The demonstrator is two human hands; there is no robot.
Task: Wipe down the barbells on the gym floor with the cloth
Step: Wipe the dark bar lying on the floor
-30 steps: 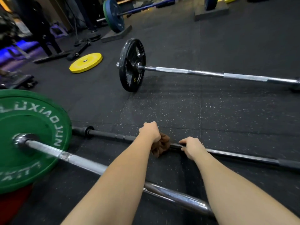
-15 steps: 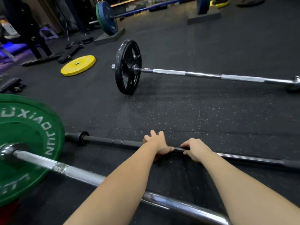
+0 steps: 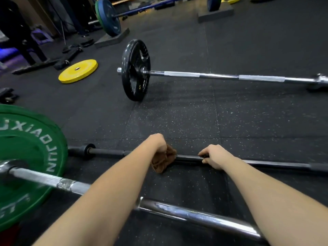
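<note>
Fingers [image 3: 164, 150] of left hand [image 3: 158, 144] tight around cloth [image 3: 164, 163] on black barbell [image 3: 188, 158]; right hand [image 3: 215, 156] seemingly around bar.

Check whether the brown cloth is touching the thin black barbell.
Touching. Head view: the left hand grips the brown cloth bunched over the thin black barbell, whose shaft vanishes under it.

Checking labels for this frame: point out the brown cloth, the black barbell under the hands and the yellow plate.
brown cloth [image 3: 165, 165], head view, bunched folds over the bar.
black barbell [image 3: 188, 158], head view, bare shaft just right of the cloth.
yellow plate [image 3: 85, 67], head view, top face right of its centre hole.
</note>
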